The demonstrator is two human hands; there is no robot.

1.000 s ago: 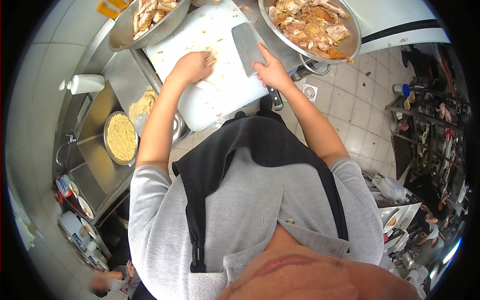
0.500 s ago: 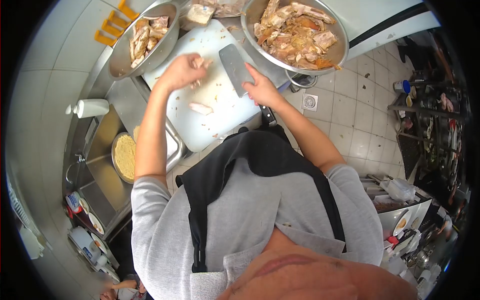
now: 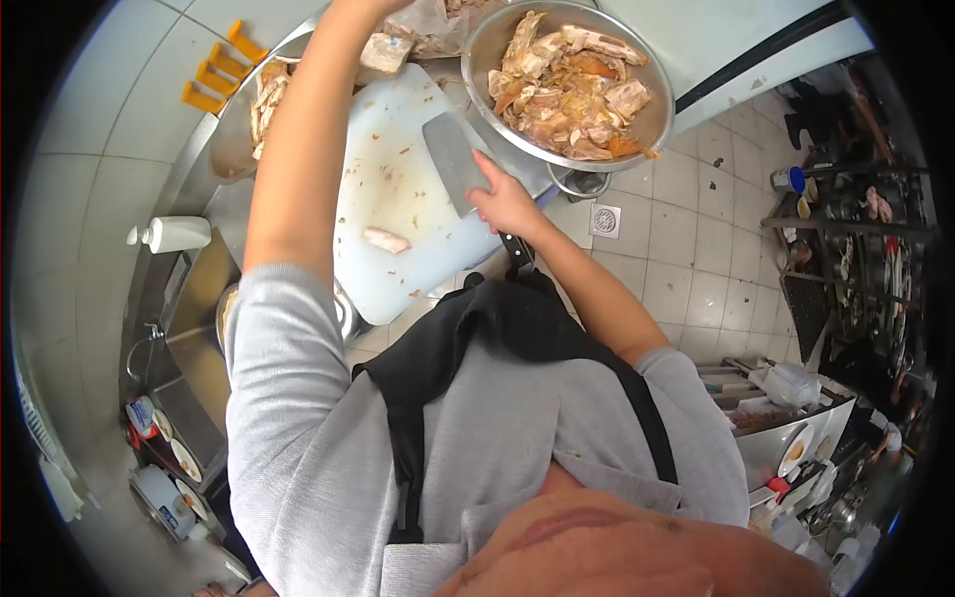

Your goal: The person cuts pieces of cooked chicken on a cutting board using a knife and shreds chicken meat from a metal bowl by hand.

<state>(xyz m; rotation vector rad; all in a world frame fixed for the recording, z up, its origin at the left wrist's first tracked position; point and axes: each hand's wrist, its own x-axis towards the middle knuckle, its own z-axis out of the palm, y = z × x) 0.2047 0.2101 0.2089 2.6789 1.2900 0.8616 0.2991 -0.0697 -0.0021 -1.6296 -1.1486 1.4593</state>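
Note:
My right hand [image 3: 509, 206] is closed round a cleaver [image 3: 453, 159], its broad blade over the right edge of the white cutting board [image 3: 383, 184]. One pale meat piece [image 3: 386, 239] lies on the board among small scraps. My left forearm crosses the board's left side. Only a sliver of my left hand [image 3: 383, 4] shows at the top edge, near a bagged pale block [image 3: 385, 52]; its fingers are out of frame. Meat pieces fill the large metal bowl [image 3: 484, 80] at the right. Another metal bowl [image 3: 231, 154] with meat is partly behind my left arm.
A black-handled knife [image 3: 517, 252] is by the board's near right edge. Orange hooks [image 3: 227, 65] are on the tiled wall. A white bottle [image 3: 177, 234] stands beside the sink at left. Floor tiles with a drain [image 3: 605, 221] and crowded shelves are at right.
My left hand has moved up from above the board to the frame's top edge, its forearm now covering part of the left bowl. My right hand still holds the cleaver. The view has shifted slightly.

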